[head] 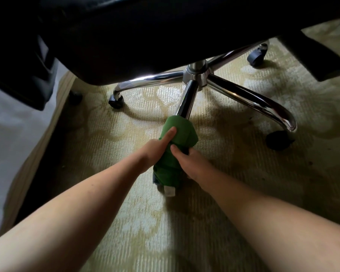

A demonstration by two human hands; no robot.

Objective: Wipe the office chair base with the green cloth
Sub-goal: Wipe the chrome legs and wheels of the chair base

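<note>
The green cloth [177,146] is wrapped around the near leg of the chair base [196,75], down by its wheel. Both hands clamp it — left hand [157,148] with a finger pressed on top, right hand [190,161] curled around the side. A hard pull might roll the chair on the carpet [126,203].

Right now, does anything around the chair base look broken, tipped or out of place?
Nothing stands out. The chair base sits level on the carpet, and both hands, left hand and right hand, wrap the green cloth around its nearest leg.
</note>
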